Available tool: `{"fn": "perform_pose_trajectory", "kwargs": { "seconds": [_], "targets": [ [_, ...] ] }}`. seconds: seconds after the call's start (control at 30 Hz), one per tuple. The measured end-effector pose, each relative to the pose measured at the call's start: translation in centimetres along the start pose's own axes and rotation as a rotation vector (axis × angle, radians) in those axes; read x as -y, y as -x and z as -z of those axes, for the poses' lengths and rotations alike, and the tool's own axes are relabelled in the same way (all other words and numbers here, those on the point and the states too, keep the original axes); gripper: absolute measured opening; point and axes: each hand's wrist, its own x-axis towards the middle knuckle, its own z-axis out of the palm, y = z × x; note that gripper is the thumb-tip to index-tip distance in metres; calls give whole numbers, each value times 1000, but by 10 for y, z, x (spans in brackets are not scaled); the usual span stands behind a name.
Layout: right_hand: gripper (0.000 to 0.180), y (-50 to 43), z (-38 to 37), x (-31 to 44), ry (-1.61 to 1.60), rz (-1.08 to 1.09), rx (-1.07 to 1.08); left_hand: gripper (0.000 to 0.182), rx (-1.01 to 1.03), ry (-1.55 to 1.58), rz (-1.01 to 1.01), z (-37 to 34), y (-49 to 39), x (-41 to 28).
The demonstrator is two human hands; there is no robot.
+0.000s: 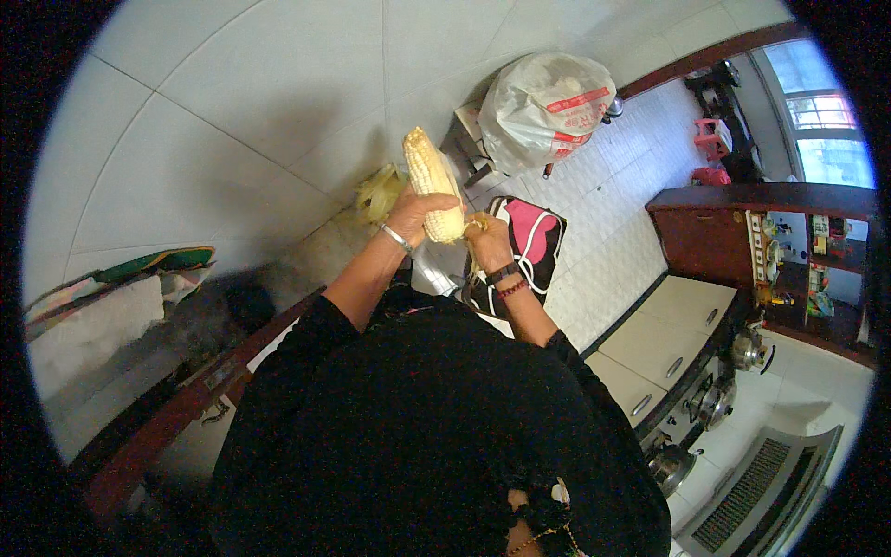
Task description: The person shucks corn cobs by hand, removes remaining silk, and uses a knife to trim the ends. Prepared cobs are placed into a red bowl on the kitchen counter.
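An ear of corn point(422, 167) with pale yellow kernels stands tilted in my left hand point(415, 217). The thumb lies across its face, and a smooth pale strip of what looks like husk runs along its right side. Close to the lower end of the ear, my right hand point(493, 245) has its fingers pinched around pale husk or silk strands point(476, 224). Some of these strands hang below the fingers. Behind my left hand, low by the wall, is a crumpled yellowish heap point(380, 192); I cannot tell whether it is husks or a plastic bag.
A full white plastic bag point(532, 115) with red print rests on a low stand by the tiled wall point(278, 104). Beneath my right hand is a black and pink bag point(532, 226). Cream cabinets point(658, 327), a stove with pots point(713, 404) and a range hood point(759, 487) line the right side.
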Motion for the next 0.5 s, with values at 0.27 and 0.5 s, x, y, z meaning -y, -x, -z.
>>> {"fn": "perform_pose_trajectory", "kwargs": {
  "seconds": [0.27, 0.5],
  "targets": [
    [19, -33, -14, -62, 491, 145, -86, 49, -172, -312, -229, -1, -7, 10],
    [18, -66, 101, -71, 1194, 334, -59, 53, -222, -406, -301, -7, 23, -25]
  ]
}}
